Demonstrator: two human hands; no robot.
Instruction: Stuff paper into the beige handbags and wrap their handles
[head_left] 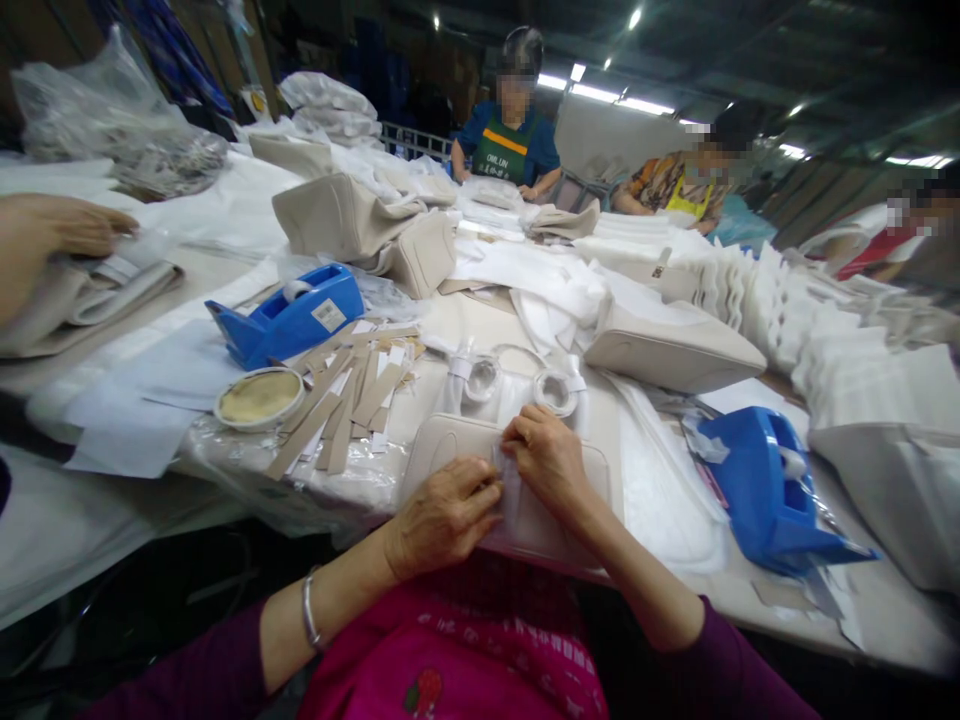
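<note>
A beige handbag (435, 440) lies at the table's front edge, right before me. Its handle loop has two rings wrapped in clear film: a left wrapped ring (481, 378) and a right wrapped ring (555, 392). A thin translucent wrap (511, 500) runs down the middle of the bag. My right hand (546, 455) is closed, its fingertips pinching the wrap against the bag. My left hand (450, 510) is beside it with curled fingers pressed together at the wrap's left edge; what is between those fingertips is hidden.
A blue tape dispenser (300, 312) stands left, another blue dispenser (772, 490) right. Near the left one are a round tub of yellowish paste (261, 397) and loose beige strips (360, 390). More bags (345, 215) lie behind. Co-workers (506, 150) stand opposite; another person's hand (67, 230) reaches in left.
</note>
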